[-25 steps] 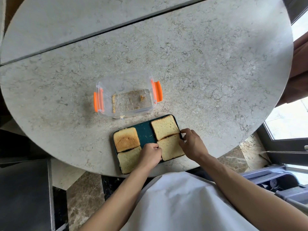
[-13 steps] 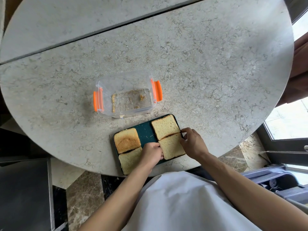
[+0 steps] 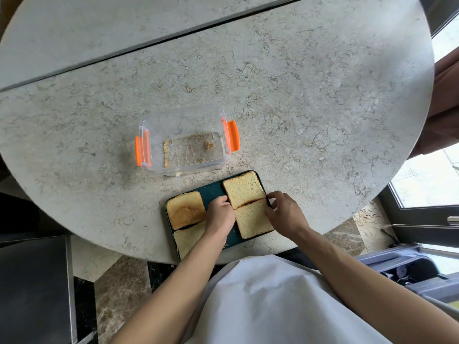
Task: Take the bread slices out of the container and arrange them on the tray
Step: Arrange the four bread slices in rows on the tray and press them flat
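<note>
A dark teal tray [image 3: 213, 191] lies at the table's near edge with several bread slices on it. A browner slice [image 3: 185, 209] sits far left, a pale one [image 3: 188, 240] near left under my forearm. On the right are a far slice [image 3: 244, 192] and a near slice [image 3: 253, 220]. My left hand [image 3: 219, 212] curls against the near right slice's far left corner. My right hand [image 3: 285, 212] pinches its far right corner. The clear container [image 3: 182, 120] with orange clips stands behind the tray and holds only crumbs.
The round marble table [image 3: 310, 95] has a seam across its far part. Its near edge runs just under the tray. A dark cabinet [image 3: 32, 289] is at lower left, a grey case [image 3: 409, 269] at lower right, a window frame [image 3: 422, 214] to the right.
Both hands slid from the sides of the near right slice up to its far corners, at the seam with the far slice. The slice shifted slightly.
</note>
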Motion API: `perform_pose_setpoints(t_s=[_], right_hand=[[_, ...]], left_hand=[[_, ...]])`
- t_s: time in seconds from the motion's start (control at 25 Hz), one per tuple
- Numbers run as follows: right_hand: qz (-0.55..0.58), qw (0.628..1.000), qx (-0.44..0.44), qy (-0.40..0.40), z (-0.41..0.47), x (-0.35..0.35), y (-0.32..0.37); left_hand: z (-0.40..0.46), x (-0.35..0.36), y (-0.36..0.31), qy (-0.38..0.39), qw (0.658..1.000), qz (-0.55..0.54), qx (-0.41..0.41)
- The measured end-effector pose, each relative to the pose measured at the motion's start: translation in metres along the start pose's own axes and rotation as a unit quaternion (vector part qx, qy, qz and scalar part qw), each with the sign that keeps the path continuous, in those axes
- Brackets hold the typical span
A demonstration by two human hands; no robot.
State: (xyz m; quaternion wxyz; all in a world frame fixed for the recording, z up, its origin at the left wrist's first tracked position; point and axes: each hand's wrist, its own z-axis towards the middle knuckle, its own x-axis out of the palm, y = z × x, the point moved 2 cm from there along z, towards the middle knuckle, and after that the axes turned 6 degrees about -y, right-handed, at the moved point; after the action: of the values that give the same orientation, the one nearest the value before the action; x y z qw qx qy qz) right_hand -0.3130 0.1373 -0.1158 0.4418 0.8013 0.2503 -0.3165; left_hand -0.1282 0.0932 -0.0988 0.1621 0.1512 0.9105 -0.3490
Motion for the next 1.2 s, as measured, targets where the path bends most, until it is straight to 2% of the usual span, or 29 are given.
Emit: perform_pose_setpoints(t_s=[0.36,0.68,0.84,0.96,1.04,1.12,1.2], right_hand=[[0.004,1.000,0.005,0.007,0.000,-0.002,0.001],[0.000,1.000,0.015,0.010,0.000,-0.001,0.003],[-0.012,1.000,0.020,0.018,-0.002,0.000,0.007],[-0.045,0.999,-0.015,0.004,-0.006,0.002,0.014],[-0.079,0.995,-0.051,-0.015,-0.008,0.002,0.022],[-0.108,0.989,-0.099,-0.033,-0.008,0.002,0.032],[-0.141,0.977,-0.160,-0.027,-0.008,0.007,0.042]], left_hand=[[-0.001,0.001,0.009,-0.003,0.999,0.040,0.016],[-0.002,0.004,0.023,0.003,0.999,-0.030,-0.038],[-0.005,-0.001,0.020,0.014,0.999,-0.044,-0.025],[-0.010,-0.014,0.024,0.003,0.999,-0.019,0.042],[-0.014,-0.030,0.030,-0.043,0.987,0.059,0.142],[-0.019,-0.047,0.041,-0.114,0.947,0.154,0.259],[-0.022,-0.060,0.052,-0.163,0.895,0.241,0.339]])
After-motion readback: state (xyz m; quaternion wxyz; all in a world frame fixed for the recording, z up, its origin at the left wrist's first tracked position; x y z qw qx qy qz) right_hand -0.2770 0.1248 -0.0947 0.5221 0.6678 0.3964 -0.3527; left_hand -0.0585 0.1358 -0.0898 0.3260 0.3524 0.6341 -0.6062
